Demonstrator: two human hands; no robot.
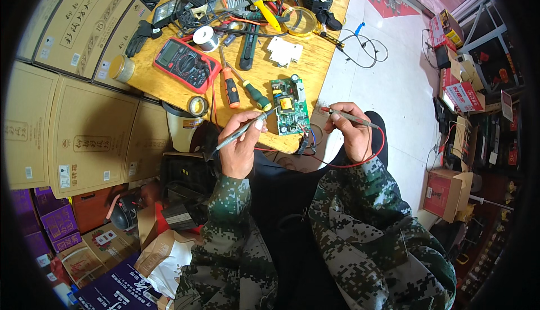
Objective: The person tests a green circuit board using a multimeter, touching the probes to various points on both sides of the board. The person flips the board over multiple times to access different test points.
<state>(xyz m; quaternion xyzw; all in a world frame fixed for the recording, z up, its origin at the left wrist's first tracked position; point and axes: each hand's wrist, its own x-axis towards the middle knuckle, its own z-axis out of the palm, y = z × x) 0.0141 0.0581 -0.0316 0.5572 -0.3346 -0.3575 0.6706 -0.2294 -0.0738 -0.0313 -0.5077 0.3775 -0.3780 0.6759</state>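
Observation:
My left hand (241,148) is closed around a dark grey test probe (229,138), its tip close to the left edge of a green circuit board (301,106). Whether the tip touches the board I cannot tell. Right of the board, my right hand (354,134) pinches a second probe with a red tip end (350,117), held apart from the board. Its red lead loops below my hand. The board lies near the table's front edge, carrying a yellow transformer (286,103). A red multimeter (187,65) sits to the left, beside two screwdrivers, one orange-handled (230,89) and one green-handled (257,95).
A wooden table (315,65) bears a solder spool (206,39), a utility knife (248,46), a magnifying glass (301,21), a yellow-handled brush (264,12) and tangled cables at the back. Cardboard boxes (93,135) are stacked at the left. Shelves with goods stand at the right.

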